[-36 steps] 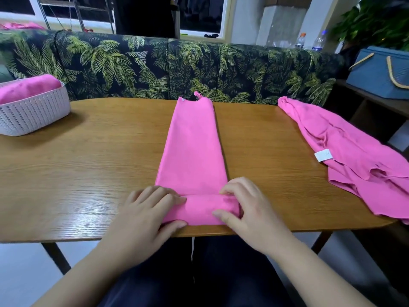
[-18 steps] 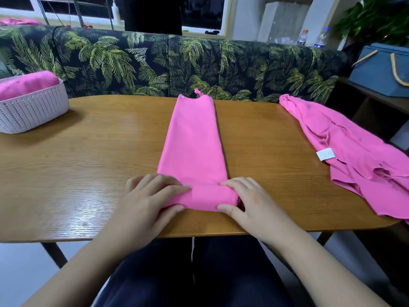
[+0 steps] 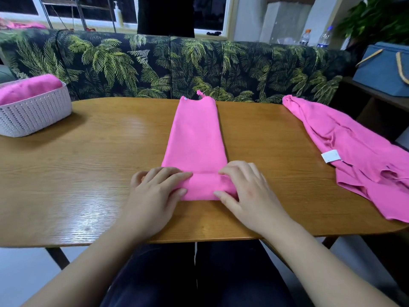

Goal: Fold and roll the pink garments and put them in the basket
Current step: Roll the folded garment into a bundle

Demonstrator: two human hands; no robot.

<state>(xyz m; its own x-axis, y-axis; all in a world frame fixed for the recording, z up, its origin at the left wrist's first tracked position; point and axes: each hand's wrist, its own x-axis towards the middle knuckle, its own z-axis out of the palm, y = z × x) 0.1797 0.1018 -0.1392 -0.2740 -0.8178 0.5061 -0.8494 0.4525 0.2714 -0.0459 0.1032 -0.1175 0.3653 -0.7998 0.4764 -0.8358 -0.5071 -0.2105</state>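
Observation:
A pink garment point(image 3: 194, 134), folded into a long narrow strip, lies down the middle of the wooden table point(image 3: 88, 169). Its near end is rolled into a short roll point(image 3: 203, 187). My left hand point(image 3: 155, 191) grips the roll's left end, fingers over the top and thumb at the front. My right hand point(image 3: 247, 191) grips the right end the same way. A second pink garment point(image 3: 358, 156) lies unfolded at the table's right end, its white label showing. The white woven basket point(image 3: 33, 114) stands at the far left with a rolled pink garment point(image 3: 28, 87) inside.
A sofa with a palm-leaf print point(image 3: 155, 65) runs along the table's far side. A blue bag point(image 3: 385, 69) sits on a side shelf at the right. Two water bottles point(image 3: 314, 38) stand behind the sofa. My legs are under the table's near edge.
Both hands have rolled the garment's near end away from me, so the roll sits further up the strip and the flat part is shorter.

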